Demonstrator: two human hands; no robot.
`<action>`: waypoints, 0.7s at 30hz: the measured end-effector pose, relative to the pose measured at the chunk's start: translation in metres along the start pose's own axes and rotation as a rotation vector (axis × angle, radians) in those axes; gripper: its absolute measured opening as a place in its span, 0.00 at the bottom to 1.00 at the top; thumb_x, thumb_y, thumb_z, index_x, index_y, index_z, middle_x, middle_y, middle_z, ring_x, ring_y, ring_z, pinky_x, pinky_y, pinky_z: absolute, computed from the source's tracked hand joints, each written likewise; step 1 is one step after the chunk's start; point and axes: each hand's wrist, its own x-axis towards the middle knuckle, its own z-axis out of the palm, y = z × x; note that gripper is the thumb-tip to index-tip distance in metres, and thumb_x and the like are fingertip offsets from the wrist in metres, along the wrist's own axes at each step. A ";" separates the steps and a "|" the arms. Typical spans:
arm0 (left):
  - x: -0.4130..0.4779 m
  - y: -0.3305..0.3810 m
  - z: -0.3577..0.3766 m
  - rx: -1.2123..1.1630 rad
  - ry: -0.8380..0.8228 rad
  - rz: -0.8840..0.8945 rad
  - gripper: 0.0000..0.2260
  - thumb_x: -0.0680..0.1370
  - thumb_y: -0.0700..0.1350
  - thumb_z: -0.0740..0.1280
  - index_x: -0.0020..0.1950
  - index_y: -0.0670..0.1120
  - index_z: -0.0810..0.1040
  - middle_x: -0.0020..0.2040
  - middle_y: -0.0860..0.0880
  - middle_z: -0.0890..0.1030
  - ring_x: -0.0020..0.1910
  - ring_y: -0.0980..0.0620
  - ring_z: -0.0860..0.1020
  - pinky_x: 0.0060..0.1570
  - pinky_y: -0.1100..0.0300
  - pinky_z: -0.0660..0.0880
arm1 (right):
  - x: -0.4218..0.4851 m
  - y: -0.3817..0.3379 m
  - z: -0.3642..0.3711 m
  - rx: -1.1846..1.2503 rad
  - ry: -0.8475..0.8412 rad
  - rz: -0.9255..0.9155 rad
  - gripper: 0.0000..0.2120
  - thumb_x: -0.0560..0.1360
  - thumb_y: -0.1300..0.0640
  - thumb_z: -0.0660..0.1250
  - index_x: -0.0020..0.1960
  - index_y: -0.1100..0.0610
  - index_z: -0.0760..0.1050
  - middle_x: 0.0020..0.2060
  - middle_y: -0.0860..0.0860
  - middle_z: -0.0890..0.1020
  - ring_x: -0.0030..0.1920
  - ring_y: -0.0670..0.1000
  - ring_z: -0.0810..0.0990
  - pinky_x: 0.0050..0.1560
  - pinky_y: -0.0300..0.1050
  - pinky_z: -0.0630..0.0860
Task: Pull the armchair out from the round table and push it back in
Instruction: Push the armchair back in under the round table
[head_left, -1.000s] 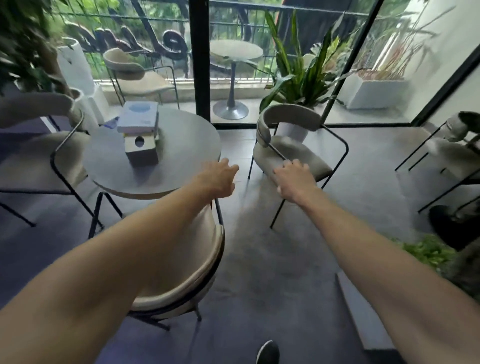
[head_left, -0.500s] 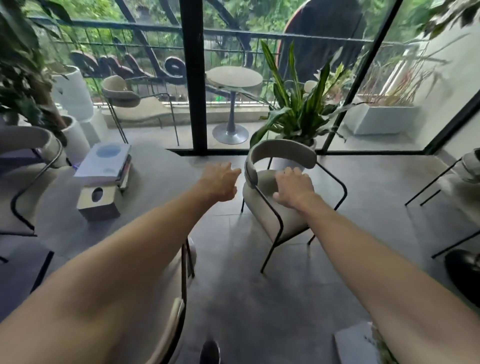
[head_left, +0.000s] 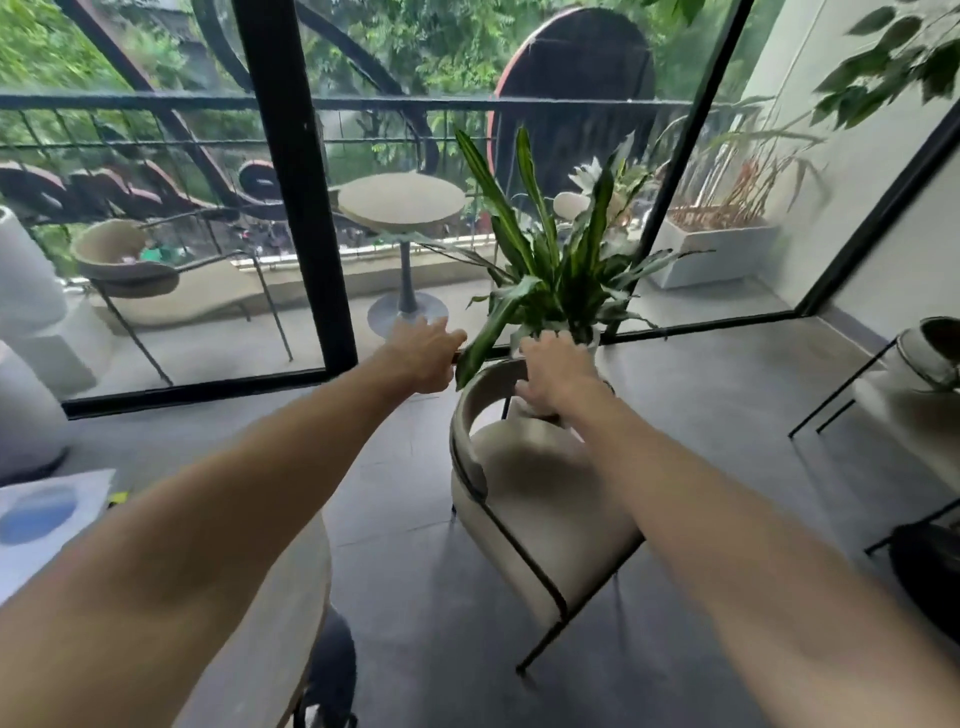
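Armchair (head_left: 545, 483) back is gripped by right hand (head_left: 558, 374), left hand (head_left: 423, 356) is held loose, empty, just left of it; table (head_left: 306, 613) is seen near-left.

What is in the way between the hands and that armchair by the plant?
Almost nothing. The right hand holds the backrest of the armchair. The left hand hovers beside it, with only a drooping leaf of the potted plant between them.

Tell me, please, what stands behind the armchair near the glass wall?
A potted plant with long green leaves stands behind the armchair. Its white pot shows only a little; the backrest and the right hand cover the rest.
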 end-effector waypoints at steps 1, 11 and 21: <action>0.022 -0.004 -0.002 0.004 0.008 0.014 0.22 0.79 0.55 0.63 0.71 0.51 0.69 0.67 0.42 0.73 0.64 0.40 0.74 0.57 0.46 0.74 | 0.019 0.006 -0.002 -0.013 0.008 0.013 0.24 0.76 0.46 0.67 0.69 0.53 0.70 0.65 0.56 0.74 0.67 0.60 0.70 0.62 0.56 0.71; 0.260 -0.007 0.023 0.022 0.049 0.209 0.24 0.77 0.54 0.65 0.73 0.52 0.66 0.64 0.44 0.73 0.62 0.42 0.73 0.56 0.47 0.71 | 0.211 0.090 0.038 0.039 -0.041 0.159 0.21 0.76 0.46 0.65 0.66 0.54 0.69 0.64 0.58 0.73 0.66 0.61 0.70 0.61 0.57 0.71; 0.435 0.039 0.054 0.124 0.001 0.616 0.20 0.78 0.53 0.62 0.69 0.51 0.69 0.62 0.43 0.73 0.61 0.41 0.74 0.56 0.49 0.71 | 0.307 0.172 0.090 0.128 -0.144 0.478 0.25 0.76 0.46 0.67 0.70 0.52 0.69 0.66 0.56 0.74 0.66 0.59 0.71 0.61 0.53 0.73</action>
